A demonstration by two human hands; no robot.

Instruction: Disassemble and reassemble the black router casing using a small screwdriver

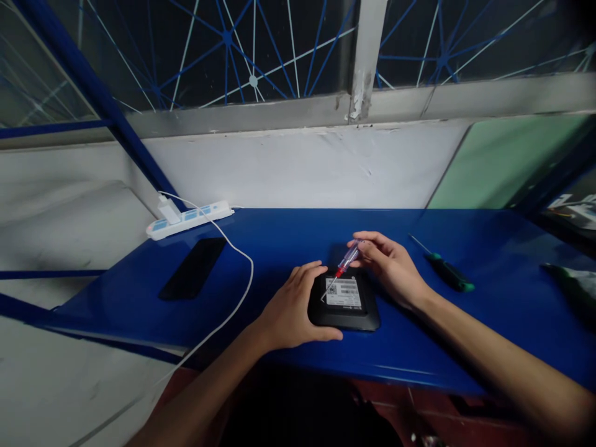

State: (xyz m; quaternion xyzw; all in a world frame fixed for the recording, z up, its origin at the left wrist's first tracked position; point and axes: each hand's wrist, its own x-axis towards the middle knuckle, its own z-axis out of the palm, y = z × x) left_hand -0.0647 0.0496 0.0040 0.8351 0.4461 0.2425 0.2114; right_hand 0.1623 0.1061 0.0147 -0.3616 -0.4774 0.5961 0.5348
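Note:
A flat black electronic device (370, 318) with a white printed label lies on the blue table. My left hand (291, 310) grips its left side, fingers at the back edge and thumb along the front edge. In my right hand (388, 264) is a screwdriver (348, 257) with a clear purplish handle and a red collar, held tilted. Its thin shaft slants down to the left across the label, and the tip is by the label's lower left corner. I cannot make out a screw under the tip.
A second screwdriver (449, 272), green and black, lies to the right. A white power strip (190, 218) with a plugged-in charger stands back left, its white cable (251, 273) curving over the blue table (279, 233). Left lies a black flat object (193, 268); a bag-like item (570, 282) is far right.

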